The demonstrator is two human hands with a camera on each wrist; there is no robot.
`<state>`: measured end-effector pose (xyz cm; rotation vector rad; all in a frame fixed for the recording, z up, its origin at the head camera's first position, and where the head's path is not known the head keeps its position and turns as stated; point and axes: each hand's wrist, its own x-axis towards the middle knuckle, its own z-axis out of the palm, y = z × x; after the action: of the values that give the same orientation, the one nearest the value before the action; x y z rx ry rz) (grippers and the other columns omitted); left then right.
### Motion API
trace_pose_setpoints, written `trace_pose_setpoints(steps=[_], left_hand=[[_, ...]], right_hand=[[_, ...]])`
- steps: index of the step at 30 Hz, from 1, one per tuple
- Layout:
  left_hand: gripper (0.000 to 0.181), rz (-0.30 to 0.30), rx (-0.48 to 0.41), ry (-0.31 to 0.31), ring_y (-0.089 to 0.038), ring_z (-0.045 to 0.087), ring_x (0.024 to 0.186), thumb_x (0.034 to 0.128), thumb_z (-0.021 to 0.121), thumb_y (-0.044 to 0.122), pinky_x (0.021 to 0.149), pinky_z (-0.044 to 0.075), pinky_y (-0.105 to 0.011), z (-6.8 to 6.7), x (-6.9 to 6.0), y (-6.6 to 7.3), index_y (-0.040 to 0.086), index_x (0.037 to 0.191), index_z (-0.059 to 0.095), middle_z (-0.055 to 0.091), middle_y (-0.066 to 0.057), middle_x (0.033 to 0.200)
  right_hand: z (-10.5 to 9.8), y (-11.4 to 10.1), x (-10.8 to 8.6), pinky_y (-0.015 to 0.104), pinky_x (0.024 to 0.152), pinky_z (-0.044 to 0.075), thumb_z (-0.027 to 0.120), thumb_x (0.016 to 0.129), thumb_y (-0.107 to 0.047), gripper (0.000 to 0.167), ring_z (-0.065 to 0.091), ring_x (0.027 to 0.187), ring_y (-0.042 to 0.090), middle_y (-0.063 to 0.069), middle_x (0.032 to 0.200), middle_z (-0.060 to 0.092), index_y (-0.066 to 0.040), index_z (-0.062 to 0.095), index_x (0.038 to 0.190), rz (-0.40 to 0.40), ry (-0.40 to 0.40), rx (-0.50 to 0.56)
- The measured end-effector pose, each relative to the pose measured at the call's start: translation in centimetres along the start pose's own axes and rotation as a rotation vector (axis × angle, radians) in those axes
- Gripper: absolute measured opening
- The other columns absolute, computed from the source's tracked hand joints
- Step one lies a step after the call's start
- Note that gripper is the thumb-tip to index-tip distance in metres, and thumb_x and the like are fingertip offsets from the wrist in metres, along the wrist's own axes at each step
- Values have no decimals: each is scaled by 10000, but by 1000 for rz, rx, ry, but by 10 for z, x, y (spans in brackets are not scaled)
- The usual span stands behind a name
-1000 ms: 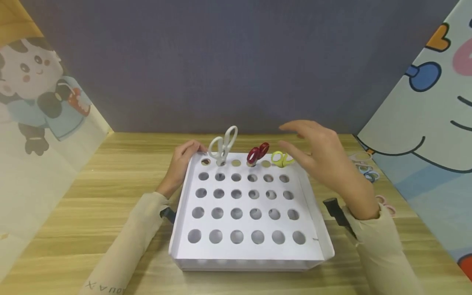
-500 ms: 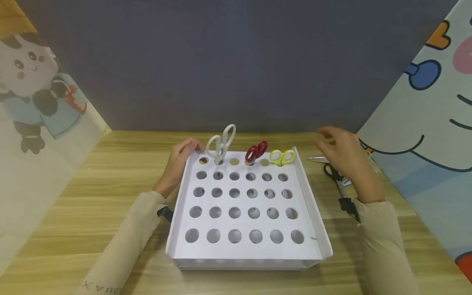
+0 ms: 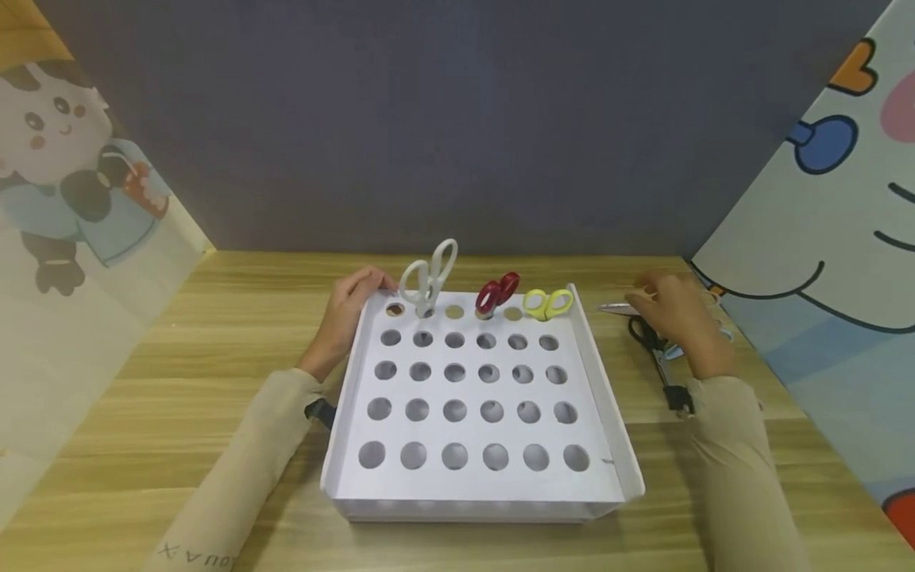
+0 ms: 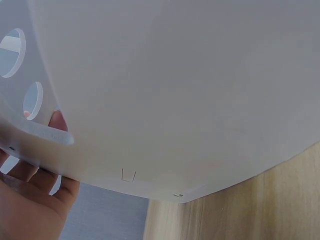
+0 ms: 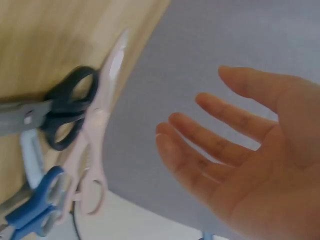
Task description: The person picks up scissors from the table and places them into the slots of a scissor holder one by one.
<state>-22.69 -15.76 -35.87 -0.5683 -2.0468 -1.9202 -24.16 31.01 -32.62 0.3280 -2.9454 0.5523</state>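
My left hand (image 3: 341, 322) grips the back left corner of a white rack (image 3: 472, 486) with rows of round holes; in the left wrist view the hand (image 4: 30, 207) is at the edge of its side wall (image 4: 175, 100). White (image 3: 425, 306), red (image 3: 499, 295) and yellow scissors (image 3: 546, 310) stand handles-up in the rack's back row. To the right, my right hand (image 3: 679, 322) is over loose scissors. In the right wrist view its fingers are spread and slightly bent, the hand (image 5: 260, 165) holding nothing, beside pink (image 5: 95, 122), black (image 5: 60, 102) and blue scissors (image 5: 32, 210).
The rack stands on a wooden table (image 3: 179, 357) before a grey back panel (image 3: 457, 127). Walls with cartoon pictures rise at the left (image 3: 43, 357) and right (image 3: 786, 238). Black scissors (image 3: 646, 338) lie between the rack and my right wrist.
My right hand has moved right, away from the yellow scissors in the rack, and then lower over the loose scissors. My left hand has stayed at the rack's corner.
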Motion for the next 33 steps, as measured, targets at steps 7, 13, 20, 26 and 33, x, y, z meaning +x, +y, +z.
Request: trace_pose_setpoints(steps=[7, 13, 20, 26, 33], left_hand=[[338, 1, -16, -4, -167, 602, 913, 1057, 437, 146, 875, 469, -246, 1, 0, 1, -74, 901, 641, 644, -206, 931], [351, -7, -27, -7, -160, 597, 912, 1057, 433, 143, 870, 473, -239, 2, 0, 2, -120, 922, 623, 647, -156, 922], [350, -15, -14, -7, -156, 598, 907, 1061, 431, 159, 860, 476, -237, 1, 0, 0, -86, 912, 631, 646, -153, 918], [355, -18, -5, -9, -159, 595, 911, 1062, 433, 168, 863, 475, -238, 1, 0, 0, -95, 921, 625, 641, -179, 933], [341, -16, -26, -5, -164, 595, 911, 1062, 436, 161, 865, 474, -243, 0, 0, -2, -61, 905, 642, 643, -159, 927]], right_hand=[[6, 25, -1, 637, 810, 481, 558, 1002, -253, 532, 551, 1046, 576, 452, 1187, 525, 174, 461, 1305, 122, -112, 27], [11, 35, -1, 635, 824, 476, 523, 1003, -296, 552, 580, 1013, 548, 402, 1164, 584, 171, 475, 1292, 165, -175, -3], [23, 47, -1, 660, 850, 453, 607, 963, -281, 514, 549, 1034, 583, 397, 1172, 583, 156, 521, 1220, 179, -187, -51], [36, 51, 1, 557, 739, 499, 667, 916, -243, 466, 606, 856, 452, 357, 1044, 629, 150, 568, 1146, 150, -194, -32], [45, 45, 3, 565, 738, 490, 723, 886, -304, 494, 610, 844, 444, 325, 1027, 645, 120, 607, 1111, 139, -178, -61]])
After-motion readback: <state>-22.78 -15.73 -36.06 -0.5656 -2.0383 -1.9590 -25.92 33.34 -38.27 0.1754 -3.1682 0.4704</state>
